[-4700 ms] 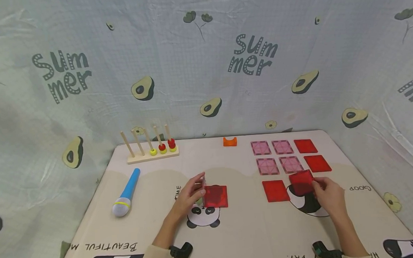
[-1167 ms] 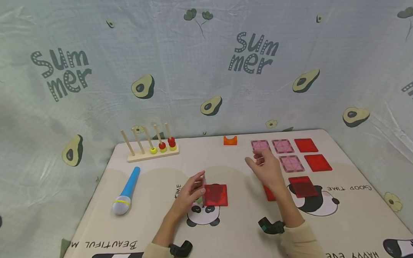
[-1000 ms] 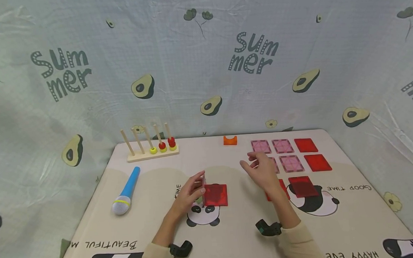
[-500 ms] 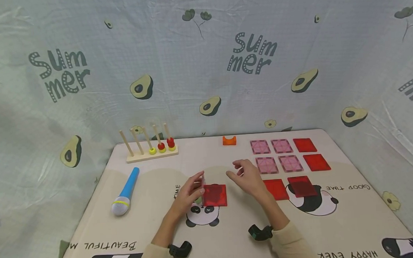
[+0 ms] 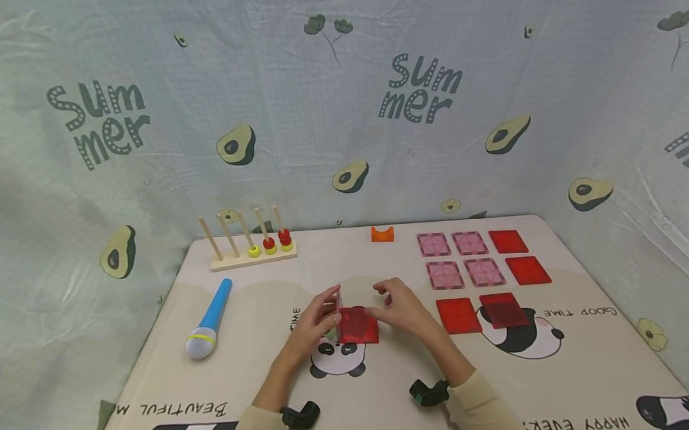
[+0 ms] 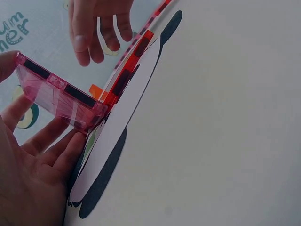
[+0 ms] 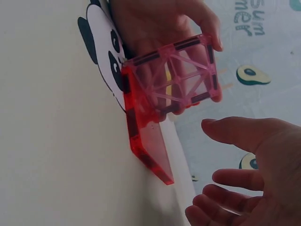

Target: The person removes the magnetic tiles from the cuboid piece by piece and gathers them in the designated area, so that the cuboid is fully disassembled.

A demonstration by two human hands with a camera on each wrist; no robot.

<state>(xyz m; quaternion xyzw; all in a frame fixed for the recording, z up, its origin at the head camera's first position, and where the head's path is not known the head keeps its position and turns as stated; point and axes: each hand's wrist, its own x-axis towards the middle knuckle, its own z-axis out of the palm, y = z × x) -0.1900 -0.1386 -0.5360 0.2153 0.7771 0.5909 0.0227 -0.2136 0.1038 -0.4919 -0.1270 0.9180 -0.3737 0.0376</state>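
Observation:
My left hand (image 5: 313, 324) holds a pink magnetic tile (image 7: 178, 79) upright, with the thumb on one edge and fingers spread behind it. A red magnetic tile (image 5: 358, 331) lies flat on the table, its left edge at the foot of the pink tile. In the right wrist view the two form a corner, and the pink tile's triangle lattice shows clearly. My right hand (image 5: 405, 307) hovers by the red tile's right side, thumb and fingers apart and holding nothing; its thumb overlaps that tile's edge in the head view.
Pink tiles (image 5: 445, 275) and red tiles (image 5: 458, 316) lie in rows on the right. An orange notched block (image 5: 382, 235) stands at the back edge. On the left are a wooden peg rack (image 5: 254, 262) with beads and a toy microphone (image 5: 210, 323).
The red tile that my right hand held at the right now lies flat there. My right hand has moved left, empty, toward the upright pink tile. The left hand keeps its place.

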